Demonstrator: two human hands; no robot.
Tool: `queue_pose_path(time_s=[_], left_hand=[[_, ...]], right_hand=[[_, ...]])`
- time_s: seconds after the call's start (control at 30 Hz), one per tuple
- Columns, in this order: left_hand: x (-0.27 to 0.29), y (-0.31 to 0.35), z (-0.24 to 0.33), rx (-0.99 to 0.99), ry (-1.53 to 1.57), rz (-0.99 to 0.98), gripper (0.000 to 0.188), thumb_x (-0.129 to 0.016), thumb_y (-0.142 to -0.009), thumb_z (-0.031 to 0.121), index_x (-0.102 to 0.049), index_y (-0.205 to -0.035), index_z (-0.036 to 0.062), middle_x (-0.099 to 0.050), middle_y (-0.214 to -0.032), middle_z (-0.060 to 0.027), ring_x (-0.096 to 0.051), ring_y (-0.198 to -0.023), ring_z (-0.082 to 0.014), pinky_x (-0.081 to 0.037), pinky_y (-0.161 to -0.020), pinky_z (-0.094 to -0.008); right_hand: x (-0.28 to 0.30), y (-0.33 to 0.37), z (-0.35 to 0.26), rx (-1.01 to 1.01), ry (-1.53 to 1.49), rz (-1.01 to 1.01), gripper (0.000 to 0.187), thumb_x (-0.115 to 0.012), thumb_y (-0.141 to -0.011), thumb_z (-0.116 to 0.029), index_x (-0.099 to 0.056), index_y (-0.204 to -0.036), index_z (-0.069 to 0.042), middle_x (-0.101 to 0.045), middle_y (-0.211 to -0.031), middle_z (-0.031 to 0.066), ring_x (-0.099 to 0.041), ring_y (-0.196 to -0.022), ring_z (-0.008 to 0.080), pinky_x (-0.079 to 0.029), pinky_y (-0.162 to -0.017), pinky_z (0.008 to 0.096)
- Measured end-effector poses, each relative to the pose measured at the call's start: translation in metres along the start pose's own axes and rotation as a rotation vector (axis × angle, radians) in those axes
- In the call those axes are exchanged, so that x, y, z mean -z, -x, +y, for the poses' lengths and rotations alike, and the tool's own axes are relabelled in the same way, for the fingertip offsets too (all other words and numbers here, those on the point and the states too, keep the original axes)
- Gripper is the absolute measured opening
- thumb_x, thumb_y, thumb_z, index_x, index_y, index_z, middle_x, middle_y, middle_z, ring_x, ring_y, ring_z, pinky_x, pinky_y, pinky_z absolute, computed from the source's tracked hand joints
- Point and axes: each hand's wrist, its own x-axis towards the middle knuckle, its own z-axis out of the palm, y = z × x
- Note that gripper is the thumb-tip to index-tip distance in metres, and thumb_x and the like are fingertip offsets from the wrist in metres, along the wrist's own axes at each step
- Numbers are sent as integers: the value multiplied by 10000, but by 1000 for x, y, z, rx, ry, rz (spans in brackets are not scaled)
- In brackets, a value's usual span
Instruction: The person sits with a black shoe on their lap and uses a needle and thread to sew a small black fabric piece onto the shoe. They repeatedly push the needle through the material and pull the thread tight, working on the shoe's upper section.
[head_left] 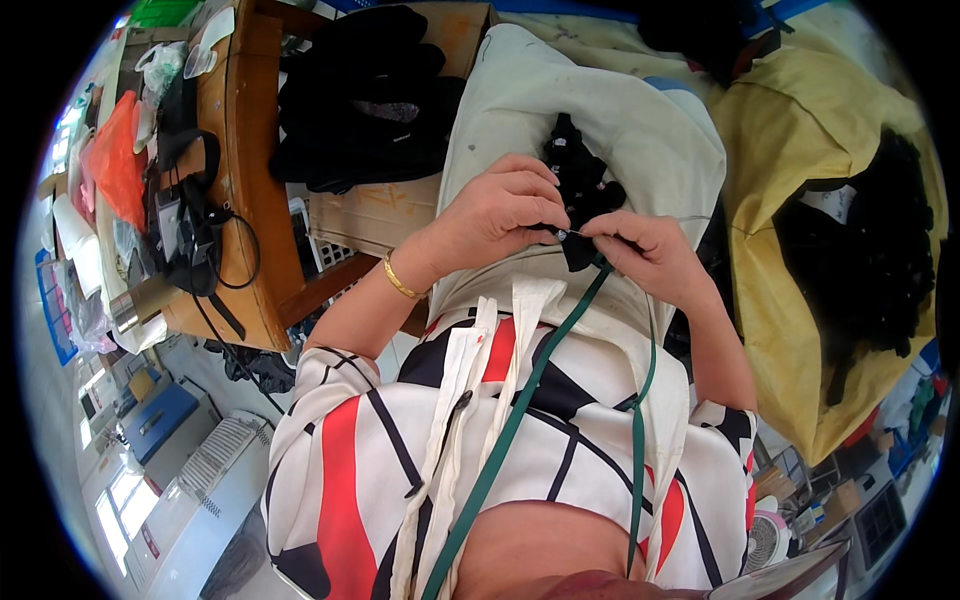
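Observation:
A small black knitted piece [582,185] with pale spots lies over the white cloth [640,130] on my lap. My left hand [510,208], with a gold bracelet at its wrist, is closed in a pinch on the black piece's near edge. Just to the right, the fingers of my right hand [650,250] are pinched on a thin, shiny, needle-like thing [580,234]. Its tip reaches the black piece between my two hands. What else those fingers cover is hidden. A green cord [540,365] runs down from my neck toward my right hand.
At the right stands a yellow sack [770,290] full of black pieces [865,250]. Black garments [380,110] are heaped on a cardboard box [370,215] at the left. Beside it, a wooden table [240,200] carries bags and black straps. White apron ties [455,390] hang over my front.

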Motion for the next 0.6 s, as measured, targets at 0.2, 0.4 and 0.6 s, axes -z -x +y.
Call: queue_pose_path(time_s=[0.2, 0.4, 0.6], left_hand=[[0, -1, 0, -26, -21, -12, 263, -815, -685, 92, -721, -930, 100, -665, -980, -25, -574, -1056, -277, -488, -882, -371], [2, 0, 1, -19, -26, -20, 267, -799, -706, 98, -702, -954, 116, -667, -975, -19, -576, -1060, -277, -496, -898, -377], [-1, 2, 0, -15, 1, -4, 261, -800, -702, 84, -709, -946, 109, -673, -957, -29, -586, -1042, -271, -497, -887, -375]], right_hand=[[-3, -1, 7, 77, 35, 23, 179, -631, -894, -22, -704, -1054, -47, -704, -826, 69, -634, -715, 120, -493, -651, 252], [-2, -1, 7, 68, 46, 8, 179, -636, -886, -22, -706, -1050, -39, -706, -811, 71, -634, -700, 122, -498, -650, 254], [-4, -3, 10, 105, 24, -8, 173, -632, -894, -8, -703, -1049, -35, -714, -870, 79, -644, -750, 130, -500, -680, 255]])
